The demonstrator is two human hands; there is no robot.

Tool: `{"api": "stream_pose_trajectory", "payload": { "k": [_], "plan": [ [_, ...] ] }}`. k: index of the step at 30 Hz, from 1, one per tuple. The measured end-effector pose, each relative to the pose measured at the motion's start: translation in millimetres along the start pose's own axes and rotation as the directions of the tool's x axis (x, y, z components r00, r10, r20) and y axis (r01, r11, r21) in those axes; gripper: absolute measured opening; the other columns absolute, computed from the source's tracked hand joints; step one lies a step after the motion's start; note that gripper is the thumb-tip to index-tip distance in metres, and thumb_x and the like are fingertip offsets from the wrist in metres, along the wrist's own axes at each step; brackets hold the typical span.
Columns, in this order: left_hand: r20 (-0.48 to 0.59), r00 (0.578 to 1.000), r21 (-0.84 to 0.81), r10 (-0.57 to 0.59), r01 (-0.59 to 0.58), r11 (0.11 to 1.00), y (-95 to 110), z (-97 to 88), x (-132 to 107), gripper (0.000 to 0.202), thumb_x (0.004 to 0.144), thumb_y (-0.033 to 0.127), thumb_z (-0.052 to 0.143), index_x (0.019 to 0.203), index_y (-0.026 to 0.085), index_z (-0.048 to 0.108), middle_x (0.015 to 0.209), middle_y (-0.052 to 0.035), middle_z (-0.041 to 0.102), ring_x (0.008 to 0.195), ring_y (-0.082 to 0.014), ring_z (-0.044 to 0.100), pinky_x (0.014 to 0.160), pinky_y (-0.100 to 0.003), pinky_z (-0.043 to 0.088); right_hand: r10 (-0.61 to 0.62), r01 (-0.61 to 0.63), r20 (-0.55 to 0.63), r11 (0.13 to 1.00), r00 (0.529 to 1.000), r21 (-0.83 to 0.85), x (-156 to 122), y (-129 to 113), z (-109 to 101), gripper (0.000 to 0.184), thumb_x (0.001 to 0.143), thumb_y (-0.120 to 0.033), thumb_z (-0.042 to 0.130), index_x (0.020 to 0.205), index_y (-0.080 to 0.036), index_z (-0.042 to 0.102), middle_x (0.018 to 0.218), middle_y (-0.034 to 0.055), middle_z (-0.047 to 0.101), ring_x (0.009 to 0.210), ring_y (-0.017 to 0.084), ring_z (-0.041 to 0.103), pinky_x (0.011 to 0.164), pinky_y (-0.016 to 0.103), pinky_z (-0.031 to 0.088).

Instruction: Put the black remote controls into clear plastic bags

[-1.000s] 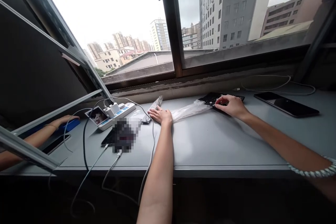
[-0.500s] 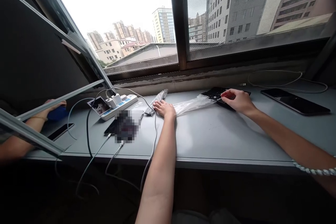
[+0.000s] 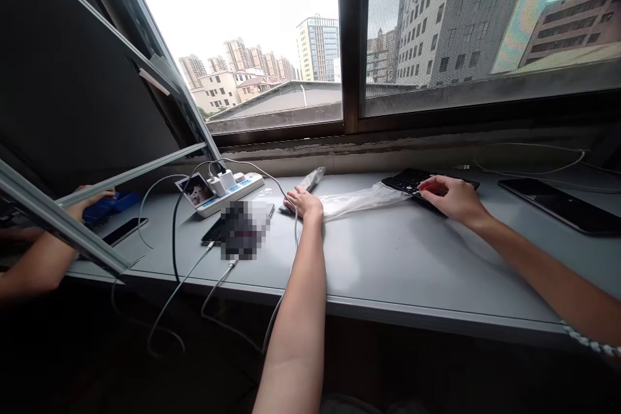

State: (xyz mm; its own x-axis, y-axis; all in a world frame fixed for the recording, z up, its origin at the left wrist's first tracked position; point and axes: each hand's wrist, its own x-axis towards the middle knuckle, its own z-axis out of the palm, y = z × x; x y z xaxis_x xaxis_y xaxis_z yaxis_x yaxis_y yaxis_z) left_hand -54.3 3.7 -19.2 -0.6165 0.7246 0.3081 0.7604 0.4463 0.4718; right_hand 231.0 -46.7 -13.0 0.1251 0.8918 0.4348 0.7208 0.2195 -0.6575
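Note:
My left hand (image 3: 305,202) lies flat on the desk with its fingers stretched out, over the near end of a narrow clear plastic packet (image 3: 313,178). What the packet holds is hard to make out. From beside this hand a strip of clear plastic film (image 3: 359,199) runs right to a flat black panel (image 3: 405,180) dotted with small light marks. Over the panel's right part is my right hand (image 3: 453,197), thumb and fingertips brought together in a pinch. Anything between those fingertips is too small to identify.
A white power strip (image 3: 233,197) with chargers stands left, a photo card (image 3: 196,191) beside it. Cables hang over the desk's front edge. A partly blurred phone (image 3: 213,231) lies nearer; another phone (image 3: 557,204) lies right. Beyond the metal frame, a co-worker's hand (image 3: 90,197) touches a blue box (image 3: 114,205).
The view has swung slightly left, so the desk appears shifted right. My left hand has slid a little left over the packet. My right hand stays pinched at the panel. More blue box shows.

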Motion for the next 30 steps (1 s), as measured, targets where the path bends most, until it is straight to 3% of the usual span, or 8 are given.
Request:
{"api": "stream_pose_trajectory", "payload": {
  "k": [5, 9, 12, 17, 20, 22, 26, 30],
  "plan": [
    [-0.056, 0.996, -0.008, 0.064, -0.064, 0.998, 5.6, -10.9, -7.6, 0.043, 0.073, 0.006, 0.044, 0.114, 0.016, 0.048, 0.114, -0.0153, 0.052, 0.111, -0.0272, 0.046, 0.097, -0.039, 0.032, -0.009, 0.009, -0.02, 1.0, 1.0, 0.022, -1.0, -4.8, -1.6, 0.009, 0.072, -0.023, 0.057, 0.077, -0.021, 0.065, 0.08, 0.0024, 0.067, 0.071, 0.015, 0.059, 0.069, 0.026, 0.043],
    [-0.181, 0.955, -0.035, 0.234, -0.244, 0.969, 18.9, -24.5, -13.5, 0.046, 0.07, 0.007, 0.048, 0.115, 0.021, 0.049, 0.11, -0.0112, 0.05, 0.107, -0.0264, 0.047, 0.092, -0.036, 0.036, -0.029, 0.031, -0.036, 0.998, 0.999, 0.054, 0.9, -4.8, 0.8, 0.01, 0.071, -0.025, 0.057, 0.076, -0.021, 0.065, 0.078, 0.0024, 0.067, 0.07, 0.016, 0.06, 0.069, 0.027, 0.045],
    [-0.193, 0.89, -0.072, 0.414, -0.434, 0.898, 34.2, -29.8, -22.3, 0.044, 0.072, 0.011, 0.05, 0.115, 0.021, 0.047, 0.109, -0.0102, 0.047, 0.104, -0.0241, 0.048, 0.091, -0.033, 0.038, -0.015, 0.023, -0.072, 0.994, 0.997, 0.107, 3.7, -4.5, 2.5, 0.013, 0.072, -0.029, 0.057, 0.079, -0.021, 0.064, 0.076, 0.002, 0.066, 0.07, 0.016, 0.061, 0.07, 0.028, 0.046],
    [0.0, 0.736, -0.047, 0.677, -0.676, 0.736, 56.9, -31.8, -45.6, 0.032, 0.073, 0.013, 0.049, 0.104, 0.023, 0.051, 0.11, -0.0066, 0.047, 0.092, -0.021, 0.054, 0.083, -0.031, 0.042, 0.09, -0.052, -0.11, 0.95, 0.99, 0.307, 9.2, -6.9, 2.4, 0.025, 0.076, -0.039, 0.052, 0.092, -0.02, 0.059, 0.081, 0.0036, 0.066, 0.069, 0.016, 0.062, 0.069, 0.03, 0.047],
    [0.074, 0.643, -0.023, 0.763, -0.763, 0.645, 63.8, -31.6, -57.9, 0.03, 0.071, 0.012, 0.051, 0.099, 0.024, 0.051, 0.11, -0.0051, 0.048, 0.094, -0.0214, 0.054, 0.084, -0.031, 0.042, 0.141, -0.069, -0.137, 0.898, 0.98, 0.435, 11.5, -10.1, 1.2, 0.032, 0.078, -0.044, 0.049, 0.098, -0.021, 0.055, 0.085, 0.0046, 0.065, 0.068, 0.017, 0.062, 0.065, 0.03, 0.047],
    [0.08, 0.607, -0.036, 0.79, -0.791, 0.611, 65.9, -30.0, -63.9, 0.029, 0.07, 0.013, 0.052, 0.097, 0.024, 0.05, 0.108, -0.0052, 0.049, 0.093, -0.0216, 0.055, 0.083, -0.031, 0.042, 0.17, -0.074, -0.158, 0.873, 0.973, 0.483, 12.0, -11.8, 0.8, 0.034, 0.077, -0.046, 0.049, 0.1, -0.021, 0.055, 0.087, 0.0049, 0.064, 0.069, 0.018, 0.062, 0.062, 0.03, 0.047],
    [0.067, 0.594, -0.063, 0.802, -0.8, 0.597, 65.6, -23.8, -71.8, 0.027, 0.069, 0.014, 0.052, 0.095, 0.022, 0.048, 0.104, -0.0057, 0.05, 0.089, -0.0218, 0.056, 0.079, -0.031, 0.044, 0.16, -0.029, -0.235, 0.878, 0.959, 0.479, 11.1, -13.8, -0.3, 0.034, 0.076, -0.048, 0.048, 0.091, -0.021, 0.058, 0.092, 0.0064, 0.062, 0.079, 0.02, 0.058, 0.072, 0.033, 0.046],
    [0.077, 0.603, -0.083, 0.794, -0.79, 0.607, 61.5, -21.4, -75.0, 0.025, 0.068, 0.013, 0.051, 0.092, 0.023, 0.048, 0.104, -0.0053, 0.051, 0.087, -0.021, 0.057, 0.076, -0.03, 0.044, 0.043, 0.169, -0.399, 0.86, 0.916, 0.481, 10.8, -30.3, -11.1, 0.03, 0.078, -0.047, 0.044, 0.082, -0.021, 0.058, 0.089, 0.0063, 0.06, 0.082, 0.02, 0.055, 0.078, 0.034, 0.043]
  ]
}}
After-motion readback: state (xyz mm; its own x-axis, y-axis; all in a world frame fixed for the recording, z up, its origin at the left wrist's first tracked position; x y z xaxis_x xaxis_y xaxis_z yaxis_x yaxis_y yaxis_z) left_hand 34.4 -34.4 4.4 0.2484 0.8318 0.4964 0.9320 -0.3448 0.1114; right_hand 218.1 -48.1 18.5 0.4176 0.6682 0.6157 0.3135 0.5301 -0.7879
